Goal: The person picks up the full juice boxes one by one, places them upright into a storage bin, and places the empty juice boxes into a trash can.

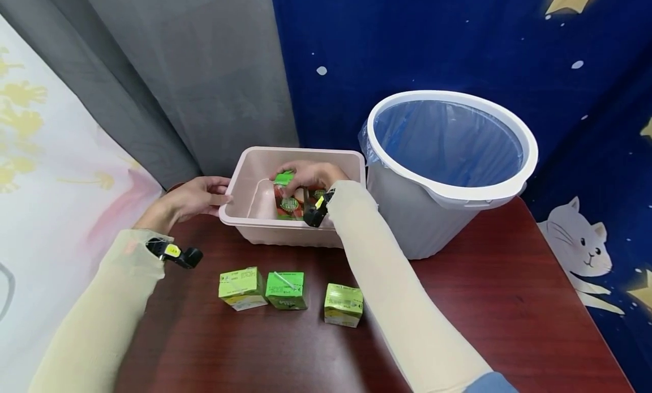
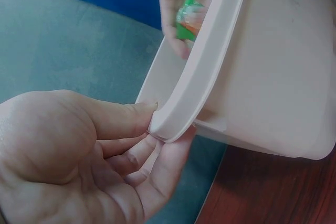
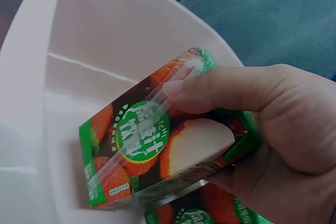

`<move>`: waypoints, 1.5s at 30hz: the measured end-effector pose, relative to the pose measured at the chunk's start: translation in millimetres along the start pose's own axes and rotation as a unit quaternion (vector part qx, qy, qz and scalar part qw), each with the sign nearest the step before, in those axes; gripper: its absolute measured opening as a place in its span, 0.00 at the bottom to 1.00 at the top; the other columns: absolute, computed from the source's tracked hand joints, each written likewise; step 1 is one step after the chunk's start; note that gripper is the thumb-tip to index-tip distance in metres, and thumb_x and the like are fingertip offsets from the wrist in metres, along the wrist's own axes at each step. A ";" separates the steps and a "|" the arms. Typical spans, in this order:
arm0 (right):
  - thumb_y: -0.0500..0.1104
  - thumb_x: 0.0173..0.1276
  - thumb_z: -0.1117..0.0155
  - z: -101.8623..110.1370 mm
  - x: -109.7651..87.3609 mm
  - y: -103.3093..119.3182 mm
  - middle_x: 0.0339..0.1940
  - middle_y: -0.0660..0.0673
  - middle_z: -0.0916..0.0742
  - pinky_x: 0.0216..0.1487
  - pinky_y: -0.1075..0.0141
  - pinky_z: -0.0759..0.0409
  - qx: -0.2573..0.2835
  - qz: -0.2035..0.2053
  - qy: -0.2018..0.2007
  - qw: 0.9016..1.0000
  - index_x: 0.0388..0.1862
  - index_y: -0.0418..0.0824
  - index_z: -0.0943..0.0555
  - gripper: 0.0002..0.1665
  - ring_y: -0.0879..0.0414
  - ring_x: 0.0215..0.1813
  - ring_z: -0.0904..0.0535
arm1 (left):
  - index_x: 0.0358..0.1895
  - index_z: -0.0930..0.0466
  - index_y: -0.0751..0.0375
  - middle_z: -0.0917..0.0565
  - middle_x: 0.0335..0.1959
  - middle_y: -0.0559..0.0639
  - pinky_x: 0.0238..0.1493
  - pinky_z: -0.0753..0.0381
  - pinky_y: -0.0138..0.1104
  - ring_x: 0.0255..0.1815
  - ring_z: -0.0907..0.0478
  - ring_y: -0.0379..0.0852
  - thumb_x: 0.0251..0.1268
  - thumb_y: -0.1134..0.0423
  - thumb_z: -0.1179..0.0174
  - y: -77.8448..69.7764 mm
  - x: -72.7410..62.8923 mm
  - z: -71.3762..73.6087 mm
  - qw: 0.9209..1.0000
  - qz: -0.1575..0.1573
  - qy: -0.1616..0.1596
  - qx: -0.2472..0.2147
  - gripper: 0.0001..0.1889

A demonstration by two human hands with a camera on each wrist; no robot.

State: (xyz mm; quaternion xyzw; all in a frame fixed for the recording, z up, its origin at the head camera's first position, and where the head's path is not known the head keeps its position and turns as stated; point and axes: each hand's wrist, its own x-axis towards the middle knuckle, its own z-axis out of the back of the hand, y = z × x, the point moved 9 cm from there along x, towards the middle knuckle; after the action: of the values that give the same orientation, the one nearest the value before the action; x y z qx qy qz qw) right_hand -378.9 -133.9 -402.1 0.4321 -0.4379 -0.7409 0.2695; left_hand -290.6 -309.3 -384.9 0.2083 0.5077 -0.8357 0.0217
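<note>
A pale pink plastic basin [image 1: 285,234] stands on the table. At its left corner my left hand [image 1: 191,199] pinches the rim between thumb and fingers, as the left wrist view [image 2: 68,150] shows up close. Inside the basin, my right hand [image 1: 311,173] grips a juice box [image 3: 142,135] with a red fruit picture, green ends and a wrapped straw along its face. The thumb lies across that straw. A second, similar juice box [image 3: 194,213] lies beside it, partly hidden under the held one and the hand.
In front of the basin stand a yellow-green carton [image 1: 243,288], a green carton [image 1: 286,290] with a straw, and another yellow-green carton [image 1: 343,304]. A large grey bin [image 1: 407,217] with a white rim and clear liner stands right of the basin. Curtains [image 1: 219,70] hang behind.
</note>
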 end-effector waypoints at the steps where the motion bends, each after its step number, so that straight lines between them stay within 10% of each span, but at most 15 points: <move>1: 0.28 0.64 0.31 -1.2 1.3 -2.5 0.53 0.42 0.20 0.44 0.65 0.17 -0.007 0.000 0.005 1.000 0.72 0.40 0.26 0.36 0.54 0.45 0.21 | 0.76 0.48 0.78 0.33 0.65 0.72 0.45 0.15 0.35 0.45 0.21 0.40 0.78 0.71 0.47 0.0 0.2 0.0 1.000 -0.001 0.000 0.000 0.30; 21: 0.34 0.66 0.28 -12.9 1.1 -20.6 0.60 0.42 0.27 0.39 0.60 0.22 -0.065 -0.052 0.052 0.995 0.68 0.47 0.24 0.31 0.56 0.31 0.22 | 0.76 0.47 0.78 0.31 0.61 0.69 0.44 0.14 0.35 0.46 0.20 0.43 0.78 0.70 0.46 1.2 1.5 1.5 1.000 -0.001 -0.006 0.001 0.31; 29: 0.32 0.74 0.38 -27.2 -7.6 -22.0 0.66 0.43 0.30 0.42 0.63 0.23 -0.021 -0.092 0.125 0.988 0.66 0.42 0.26 0.23 0.50 0.42 0.24 | 0.77 0.47 0.76 0.33 0.65 0.71 0.46 0.15 0.36 0.50 0.21 0.48 0.78 0.70 0.47 1.4 1.4 -0.3 1.000 0.011 -0.005 0.007 0.31; 40: 0.34 0.76 0.41 -28.1 -6.9 -18.5 0.67 0.45 0.34 0.51 0.56 0.25 -0.033 -0.099 0.116 0.988 0.67 0.45 0.28 0.23 0.51 0.51 0.28 | 0.77 0.49 0.78 0.33 0.65 0.72 0.45 0.15 0.35 0.47 0.21 0.43 0.78 0.70 0.47 0.7 -0.4 -0.6 1.000 0.002 -0.001 -0.002 0.31; 45: 0.35 0.78 0.43 -27.7 -5.1 -18.7 0.61 0.44 0.30 0.41 0.62 0.26 -0.032 -0.103 0.109 0.988 0.74 0.43 0.32 0.28 0.50 0.43 0.28 | 0.77 0.49 0.78 0.33 0.65 0.72 0.45 0.15 0.35 0.48 0.21 0.44 0.78 0.71 0.47 -1.1 -1.1 -0.9 1.000 0.000 -0.002 -0.001 0.31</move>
State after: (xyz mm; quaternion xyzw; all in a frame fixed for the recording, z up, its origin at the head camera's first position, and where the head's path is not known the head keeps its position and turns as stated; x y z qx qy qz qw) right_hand -352.5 -132.6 -423.4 0.5441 -0.3349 -0.7269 0.2519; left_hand -289.6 -308.2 -384.0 0.2068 0.5082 -0.8357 0.0232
